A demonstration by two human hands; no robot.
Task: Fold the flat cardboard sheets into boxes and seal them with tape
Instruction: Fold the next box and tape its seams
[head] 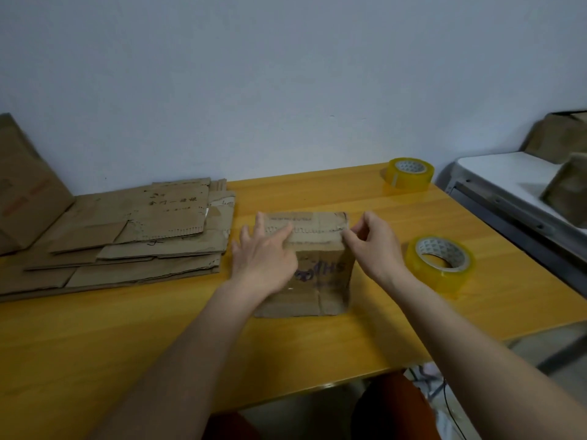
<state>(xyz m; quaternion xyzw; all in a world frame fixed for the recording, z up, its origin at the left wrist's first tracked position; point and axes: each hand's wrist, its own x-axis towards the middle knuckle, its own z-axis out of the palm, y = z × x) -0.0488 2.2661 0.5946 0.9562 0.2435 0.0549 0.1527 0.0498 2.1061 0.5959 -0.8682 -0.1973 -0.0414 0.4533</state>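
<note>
A: Where is the box (309, 265) and why is it set there?

B: It stands at the centre of the frame on the yellow table (127, 338), right in front of the person, so both arms reach it evenly. Its top flaps are folded down and the seam runs left to right across the top.

A: What are the hands doing?

B: The left hand (265, 262) lies spread over the top left part of the box, fingers straight and wide, pressing the flaps flat. I judge that it keeps the flaps from springing up. The right hand (373, 246) is at the top right edge, fingers curled in a narrow pinch at the seam's end. Whether it pinches a tape end or the cardboard corner I cannot tell; clear tape would hardly show here.

A: And the tape?

B: One roll of tape (441, 263) lies just right of the box, near the right hand, handy for the next strip. A second roll (409, 174) sits in the upper right of the table, well apart.

A: The rest of the cardboard?

B: The flat cardboard sheets (133, 246) are piled at the left of the frame, beside the box, waiting their turn. At the right edge, on a white surface (495, 176), there seem to be more boxes, though they are blurred.
</note>
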